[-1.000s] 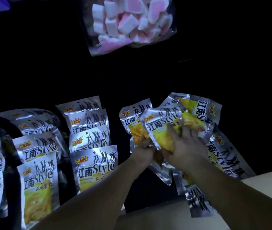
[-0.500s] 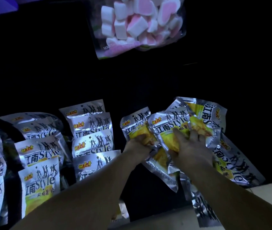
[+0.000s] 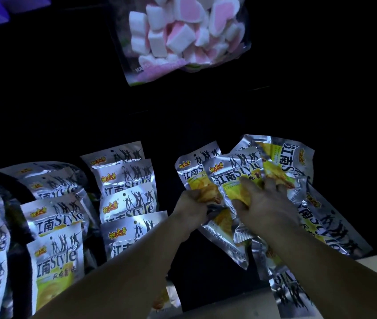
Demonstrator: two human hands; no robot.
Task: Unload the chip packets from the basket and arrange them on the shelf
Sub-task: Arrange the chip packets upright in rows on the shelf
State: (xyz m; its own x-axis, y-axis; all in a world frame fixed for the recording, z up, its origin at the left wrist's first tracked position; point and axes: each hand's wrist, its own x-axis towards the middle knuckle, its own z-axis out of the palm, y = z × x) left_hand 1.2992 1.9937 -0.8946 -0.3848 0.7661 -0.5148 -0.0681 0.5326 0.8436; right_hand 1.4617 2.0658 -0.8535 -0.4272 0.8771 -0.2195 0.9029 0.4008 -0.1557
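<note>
Chip packets (image 3: 236, 173), fanned in a loose bunch, are clutched by both hands: left hand (image 3: 189, 203) pinching one packet's lower part, right hand (image 3: 266, 203) curled over the middle ones. Just left stand tidy rows (image 3: 127, 194) of the same packets; a marshmallow bag (image 3: 183, 35) hangs higher up.

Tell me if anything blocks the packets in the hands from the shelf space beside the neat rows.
Nothing visible does. The left hand and right hand grip the held packets above a dark strip of shelf right of the neat rows. Loose packets lie askew on the right, crowding that side. Darkness may hide more.
</note>
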